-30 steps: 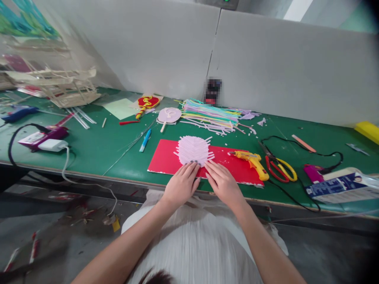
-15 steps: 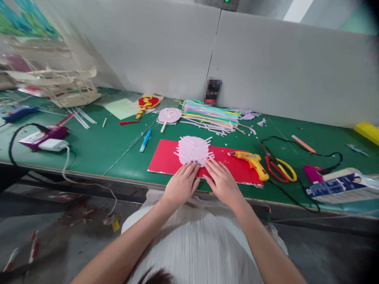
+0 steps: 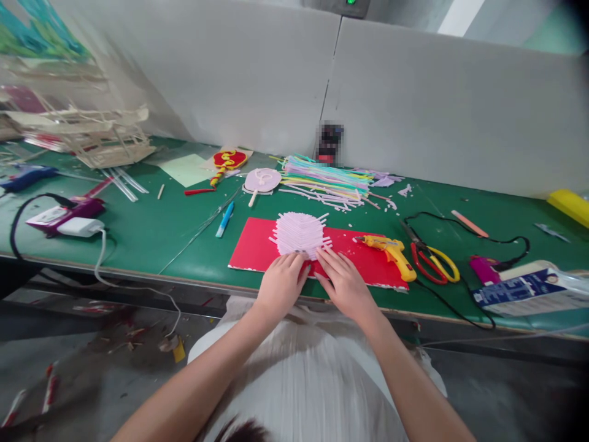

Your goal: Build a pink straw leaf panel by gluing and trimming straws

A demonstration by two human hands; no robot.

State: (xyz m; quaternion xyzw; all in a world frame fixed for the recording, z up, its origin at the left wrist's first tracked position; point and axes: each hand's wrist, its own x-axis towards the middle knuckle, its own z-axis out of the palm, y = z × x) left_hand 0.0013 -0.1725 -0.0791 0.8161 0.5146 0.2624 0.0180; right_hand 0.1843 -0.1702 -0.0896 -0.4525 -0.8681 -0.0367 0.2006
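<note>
A rounded lilac piece made of strips laid in a V pattern (image 3: pixel 301 232) lies on a red board (image 3: pixel 253 242), with loose strip ends jutting from its sides. My left hand (image 3: pixel 284 279) rests at its lower edge, fingers together and slightly bent, fingertips touching the strips. At the lower right edge, my right hand (image 3: pixel 344 279) lies with fingers stretched out and the thumb apart. Neither hand is wrapped around anything. Right of my hands, a yellow glue gun (image 3: pixel 391 252) lies on the board. My fingers cover the piece's bottom edge.
Pliers with red and yellow handles (image 3: pixel 435 264) lie to the right, beside a black cord. Behind are a bundle of coloured strips (image 3: pixel 326 178), a lilac fan shape (image 3: pixel 262 180) and a red-yellow fan shape (image 3: pixel 229 161). A blue pen (image 3: pixel 225 220) and a power strip (image 3: pixel 69 218) are left.
The fingers of my left hand are slightly more bent and drawn a little toward me. My right hand and the lilac piece stay almost in place.
</note>
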